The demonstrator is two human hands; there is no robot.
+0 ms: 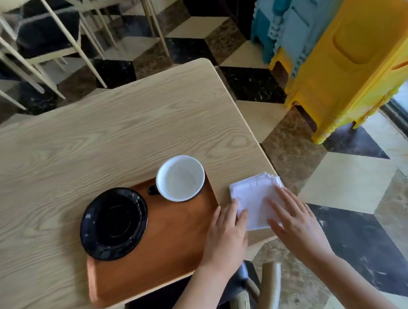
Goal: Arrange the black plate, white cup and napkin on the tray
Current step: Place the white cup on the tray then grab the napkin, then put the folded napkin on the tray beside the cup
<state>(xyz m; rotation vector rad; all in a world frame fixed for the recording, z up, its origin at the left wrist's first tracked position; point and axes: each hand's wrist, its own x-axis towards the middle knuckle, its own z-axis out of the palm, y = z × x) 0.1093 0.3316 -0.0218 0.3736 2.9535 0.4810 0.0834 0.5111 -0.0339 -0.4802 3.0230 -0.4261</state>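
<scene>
A brown wooden tray [172,250] lies on the table near its front edge. The black plate [114,223] rests on the tray's left part, overhanging the rim a little. The white cup [180,178], black outside with a black handle, stands upright and empty at the tray's far right corner. A folded white napkin [253,199] lies on the bare table just right of the tray. My left hand [227,236] touches the napkin's left edge with its fingertips. My right hand [295,222] lies flat on the napkin's right side, fingers spread.
The light wooden table [98,143] ends just right of the napkin. Stacked yellow and blue plastic stools [351,50] stand on the checkered floor to the right. Pale chairs [47,40] stand beyond the table, and a chair back [271,291] sits below my arms.
</scene>
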